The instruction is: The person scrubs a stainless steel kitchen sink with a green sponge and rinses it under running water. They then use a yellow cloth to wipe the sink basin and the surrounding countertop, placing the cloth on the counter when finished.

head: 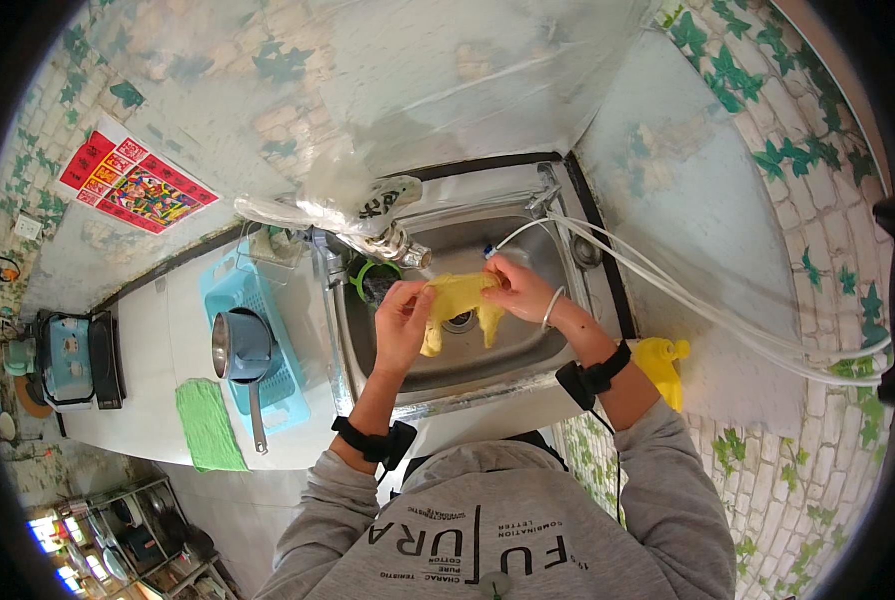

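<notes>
A wet-looking yellow cloth (460, 295) is stretched between my two hands over the stainless steel sink (410, 371). My left hand (402, 322) pinches its left corner, and my right hand (521, 289) grips its right end. Two ends of the cloth hang down near the drain (460, 322). Just beyond my left hand is the faucet (410, 253), partly wrapped in clear plastic. A green-rimmed strainer (377, 280) lies in the sink's left part. White hoses (605, 244) run into the basin behind my right hand.
Left of the sink, a blue saucepan (246, 346) rests on a light-blue plastic basket (286, 375). A green cloth (209, 424) lies on the white counter (144, 367). At the right stands a yellow bottle (659, 367). A dish rack (80, 360) is at the far left.
</notes>
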{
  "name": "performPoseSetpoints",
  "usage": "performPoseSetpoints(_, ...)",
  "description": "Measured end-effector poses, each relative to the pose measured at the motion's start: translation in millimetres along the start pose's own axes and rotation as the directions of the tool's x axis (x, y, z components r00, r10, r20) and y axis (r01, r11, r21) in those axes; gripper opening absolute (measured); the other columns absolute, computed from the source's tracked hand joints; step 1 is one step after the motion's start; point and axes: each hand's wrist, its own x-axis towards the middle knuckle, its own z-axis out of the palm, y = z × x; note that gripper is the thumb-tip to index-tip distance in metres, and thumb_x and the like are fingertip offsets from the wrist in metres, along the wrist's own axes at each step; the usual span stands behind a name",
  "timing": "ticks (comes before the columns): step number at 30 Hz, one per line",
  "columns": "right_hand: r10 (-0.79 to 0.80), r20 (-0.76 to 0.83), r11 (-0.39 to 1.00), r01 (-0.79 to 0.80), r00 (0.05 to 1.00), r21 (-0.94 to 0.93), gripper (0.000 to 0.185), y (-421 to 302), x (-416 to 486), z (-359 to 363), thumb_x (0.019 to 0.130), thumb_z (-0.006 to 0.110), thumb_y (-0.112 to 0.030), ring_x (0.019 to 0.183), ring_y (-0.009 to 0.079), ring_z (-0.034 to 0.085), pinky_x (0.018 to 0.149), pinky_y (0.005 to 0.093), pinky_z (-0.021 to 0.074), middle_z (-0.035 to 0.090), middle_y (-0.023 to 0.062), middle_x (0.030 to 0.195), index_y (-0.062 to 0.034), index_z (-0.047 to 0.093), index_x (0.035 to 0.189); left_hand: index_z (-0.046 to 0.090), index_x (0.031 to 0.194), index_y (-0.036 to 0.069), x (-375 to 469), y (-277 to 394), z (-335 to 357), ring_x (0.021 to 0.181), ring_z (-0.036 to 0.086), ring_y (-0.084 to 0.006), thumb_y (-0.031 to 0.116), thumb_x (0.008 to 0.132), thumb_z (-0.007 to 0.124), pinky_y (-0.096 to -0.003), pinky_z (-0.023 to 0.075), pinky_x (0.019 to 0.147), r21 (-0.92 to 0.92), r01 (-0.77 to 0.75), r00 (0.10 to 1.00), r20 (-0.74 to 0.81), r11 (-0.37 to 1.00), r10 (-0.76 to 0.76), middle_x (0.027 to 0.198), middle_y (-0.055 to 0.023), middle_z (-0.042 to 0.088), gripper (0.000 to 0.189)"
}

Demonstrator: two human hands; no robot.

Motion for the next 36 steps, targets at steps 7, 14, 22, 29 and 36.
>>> performPoseSetpoints(7, -0.040, -0.025, 0.964, 0.032, 0.999, -0.263, 0.039, 23, 76, 53, 0.078, 0.067, -0.010, 0.103, 0.0315, 0.057, 0.087, 0.0354, 0.0462, 0.062, 0.0152, 0.100, -0.0006, 0.052, 0.113, 0.060, 0.098, -0.001, 4, -49, 3, 0.075, 0.060, -0.0227, 0.004, 0.083, 0.060, -0.0316, 0.0497, 0.067, 0.344, 0.040, 0.999, -0.044, 0.938, -0.027, 0.094, -0.0122, 0.058, 0.016)
performPoseSetpoints(14, -0.011, 0.071, 0.982, 0.024, 0.997, -0.188, 0.024, 56, 103, 58, 0.080, 0.063, -0.011, 0.092, 0.0300, 0.062, 0.082, 0.0370, 0.0477, 0.065, 0.0169, 0.101, 0.0001, 0.061, 0.102, 0.058, 0.094, -0.001, 38, -100, -8, 0.082, 0.059, -0.0426, 0.016, 0.079, 0.066, -0.0450, 0.0484, 0.071, 0.569, 0.140, 0.965, 0.107, 0.810, -0.241, 0.089, -0.0210, 0.061, 0.024)
performPoseSetpoints(22, 0.227, -0.032, 0.682, -0.135, 0.973, 0.719, 0.022, 33, 68, 0, 0.094, 0.054, -0.021, 0.085, 0.0149, 0.063, 0.073, 0.0293, 0.0530, 0.064, 0.0071, 0.095, -0.0017, 0.064, 0.101, 0.065, 0.097, 0.003, 44, -195, -11, 0.089, 0.061, -0.0410, 0.030, 0.084, 0.058, -0.0450, 0.0490, 0.076, 0.537, 0.344, 0.881, 0.099, 0.770, -0.463, 0.096, -0.0235, 0.065, 0.031)
performPoseSetpoints(29, 0.321, -0.010, 0.534, -0.172, 0.947, 0.828, 0.021, 25, 44, -13, 0.095, 0.051, -0.017, 0.091, 0.0162, 0.063, 0.077, 0.0315, 0.0529, 0.064, 0.0063, 0.103, -0.0022, 0.062, 0.106, 0.050, 0.127, 0.009, 44, -143, 51, 0.100, 0.052, -0.0195, 0.022, 0.084, 0.063, -0.0336, 0.0427, 0.085, -0.017, 0.309, 0.921, 0.254, 0.951, -0.295, 0.113, -0.0089, 0.055, 0.047)
performPoseSetpoints(36, 0.247, 0.017, 0.514, -0.145, 0.969, 0.846, 0.027, -1, 41, -13, 0.096, 0.050, -0.018, 0.098, 0.0199, 0.062, 0.084, 0.0347, 0.0519, 0.063, 0.0098, 0.109, -0.0016, 0.059, 0.115, 0.051, 0.127, 0.009, 19, -244, 90, 0.103, 0.052, -0.0245, 0.023, 0.082, 0.068, -0.0372, 0.0416, 0.090, 0.240, 0.262, 0.965, -0.065, 0.935, -0.254, 0.118, -0.0105, 0.053, 0.050)
